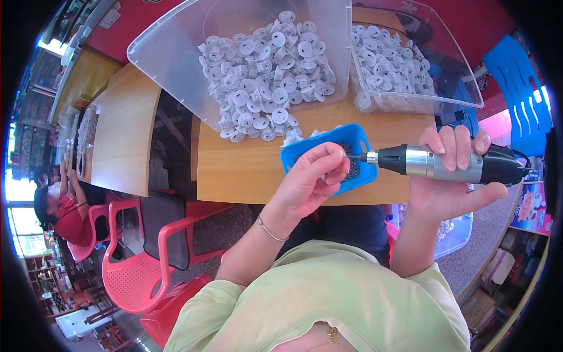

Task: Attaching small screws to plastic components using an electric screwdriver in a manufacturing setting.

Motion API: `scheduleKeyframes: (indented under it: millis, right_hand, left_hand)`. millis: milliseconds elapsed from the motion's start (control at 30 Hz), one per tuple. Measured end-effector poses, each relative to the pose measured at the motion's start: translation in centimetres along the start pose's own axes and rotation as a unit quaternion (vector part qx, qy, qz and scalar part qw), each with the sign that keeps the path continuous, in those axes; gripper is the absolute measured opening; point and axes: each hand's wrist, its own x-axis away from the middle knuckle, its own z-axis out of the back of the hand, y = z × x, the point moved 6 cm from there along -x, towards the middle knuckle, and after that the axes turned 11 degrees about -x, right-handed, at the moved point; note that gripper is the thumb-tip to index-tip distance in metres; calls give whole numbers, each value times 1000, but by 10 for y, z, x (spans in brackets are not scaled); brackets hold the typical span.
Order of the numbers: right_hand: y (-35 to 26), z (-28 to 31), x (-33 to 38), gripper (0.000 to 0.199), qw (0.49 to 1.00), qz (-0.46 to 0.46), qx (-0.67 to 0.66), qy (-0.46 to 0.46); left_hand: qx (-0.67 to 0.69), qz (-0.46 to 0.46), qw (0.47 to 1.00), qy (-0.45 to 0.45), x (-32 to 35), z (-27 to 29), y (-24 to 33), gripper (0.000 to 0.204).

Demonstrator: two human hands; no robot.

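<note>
Left clear bin [170, 53]: behind-left of blue basket, heaped with white plastic parts [264, 76].
Left hand [311, 179]: over basket, fingers pinched at driver bit; cannot tell what's between them.
Blue basket [368, 171]: on table [234, 170], small dark pieces [352, 167] inside.
Electric screwdriver [422, 161]: right of basket, bit reaching over it.
Right hand [440, 195]: right of basket, fingers gripping screwdriver, thumb extended.

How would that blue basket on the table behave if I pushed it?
The blue basket looks low and broad, so it would probably slide rather than tip. Its small dark pieces look loose, so they might shift or rattle.
</note>
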Motion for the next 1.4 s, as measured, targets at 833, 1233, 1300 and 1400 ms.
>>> scheduleKeyframes:
  millis: [833, 1233, 1300, 1400]
  right_hand:
    - [-13, 0, -5, 53, 1000, -8, -9, 1]
    - [-12, 3, -1, 46, 993, -23, -51, 100]
    - [-11, 1, -1, 46, 995, -24, -32, 93]
    - [-8, -1, -1, 46, 996, -21, -18, 82]
  left_hand:
    - [44, -52, 993, 97, -2, 9, 8, 19]
    - [132, -69, 988, -34, -5, 1, 6, 27]
    - [90, -62, 994, 31, -3, 1, 6, 27]
    - [58, -63, 995, 52, -1, 6, 3, 28]
